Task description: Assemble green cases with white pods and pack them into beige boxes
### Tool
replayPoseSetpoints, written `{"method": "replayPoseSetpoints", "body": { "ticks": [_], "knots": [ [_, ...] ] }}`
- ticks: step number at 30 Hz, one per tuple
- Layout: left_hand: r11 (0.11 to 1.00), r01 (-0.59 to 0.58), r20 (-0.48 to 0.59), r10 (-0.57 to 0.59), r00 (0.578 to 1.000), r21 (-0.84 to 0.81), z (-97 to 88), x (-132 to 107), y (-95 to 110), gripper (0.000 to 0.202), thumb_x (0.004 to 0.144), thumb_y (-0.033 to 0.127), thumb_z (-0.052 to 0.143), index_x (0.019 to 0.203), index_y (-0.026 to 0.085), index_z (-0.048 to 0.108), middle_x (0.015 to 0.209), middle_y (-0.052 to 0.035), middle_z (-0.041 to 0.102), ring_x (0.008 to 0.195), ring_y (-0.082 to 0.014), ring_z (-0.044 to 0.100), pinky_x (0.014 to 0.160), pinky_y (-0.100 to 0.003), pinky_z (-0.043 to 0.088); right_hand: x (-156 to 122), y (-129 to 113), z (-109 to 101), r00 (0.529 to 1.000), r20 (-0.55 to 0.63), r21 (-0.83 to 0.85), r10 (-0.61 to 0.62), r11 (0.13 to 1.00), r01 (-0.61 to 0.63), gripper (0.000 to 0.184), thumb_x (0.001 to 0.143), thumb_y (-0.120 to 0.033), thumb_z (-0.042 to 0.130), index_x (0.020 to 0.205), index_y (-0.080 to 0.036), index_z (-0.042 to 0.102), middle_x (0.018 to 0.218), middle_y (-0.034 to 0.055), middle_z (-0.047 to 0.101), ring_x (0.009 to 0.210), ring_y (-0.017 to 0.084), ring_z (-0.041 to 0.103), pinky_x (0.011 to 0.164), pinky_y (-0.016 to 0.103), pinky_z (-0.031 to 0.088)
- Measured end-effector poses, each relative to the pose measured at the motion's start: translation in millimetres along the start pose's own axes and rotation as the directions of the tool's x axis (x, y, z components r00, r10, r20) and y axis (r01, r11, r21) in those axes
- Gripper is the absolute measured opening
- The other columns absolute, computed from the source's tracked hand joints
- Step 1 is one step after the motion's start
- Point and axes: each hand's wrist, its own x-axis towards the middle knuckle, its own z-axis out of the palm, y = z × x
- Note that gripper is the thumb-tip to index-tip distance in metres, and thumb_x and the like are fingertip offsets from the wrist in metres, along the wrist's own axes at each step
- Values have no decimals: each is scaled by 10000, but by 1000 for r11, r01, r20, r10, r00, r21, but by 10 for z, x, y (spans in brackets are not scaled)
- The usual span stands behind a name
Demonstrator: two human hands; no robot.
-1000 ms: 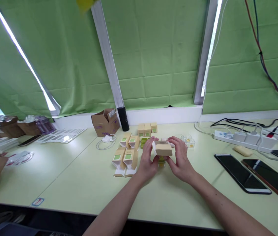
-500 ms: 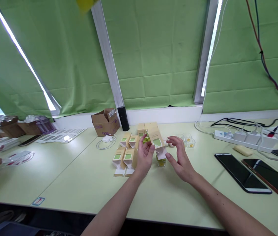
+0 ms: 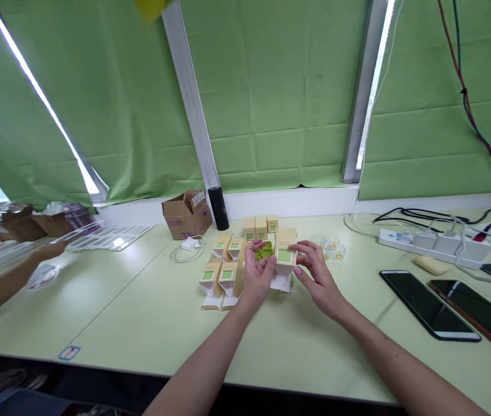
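Between my hands is a small kraft cardboard box point(image 3: 286, 238) with a green window and a white flap hanging open at its near, lower end. My left hand point(image 3: 257, 277) pinches its left side, and the fingers of my right hand point(image 3: 318, 280) are closed against its right side. Part of a small clear container shows behind the white flap; the rest of it is hidden. Just beyond my left fingertips are green square containers point(image 3: 266, 249). Left of that hand several similar boxes point(image 3: 214, 271) lie with flaps open, and a row of boxes point(image 3: 261, 225) stands behind.
Clear containers with yellow centres point(image 3: 332, 248) sit right of my hands. Farther right lie phones point(image 3: 428, 304) and a power strip point(image 3: 431, 247) with cables. A brown carton point(image 3: 187, 216) and black cylinder point(image 3: 218, 209) stand at the back. Another person's arm point(image 3: 15, 281) reaches in from the left.
The box has turned more upright and squarely between my hands. My right hand has closed in from apart to touch it. The other person's arm has reached farther across the table.
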Motion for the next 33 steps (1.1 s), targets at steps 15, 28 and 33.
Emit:
{"method": "replayPoseSetpoints", "body": {
  "ticks": [15,28,33],
  "knots": [
    [994,-2,3,2,1000,112,10,-24,-8,451,973,495,614,1306,238,450,1086,-53,604,591,-54,493,544,-208,422,1,-2,30,995,64,148,76,985,-85,372,997,-497,550,1350,-383,577,1426,68,314,1154,228,592,1107,464,486],
    [986,-99,175,75,982,135,-56,-66,16,378,935,402,667,1288,281,610,1494,-108,376,914,-144,632,854,-338,558,64,55,-36,988,81,305,134,940,-152,417,927,-397,619,1342,-373,580,1369,48,337,998,207,619,890,398,561],
    [984,-97,203,66,977,148,-63,-71,23,445,871,325,737,1296,290,608,1544,-115,339,914,-148,652,863,-361,566,58,29,-29,986,92,301,142,939,-164,412,931,-395,610,1342,-373,579,1363,46,336,961,192,610,880,395,560]
  ]
}}
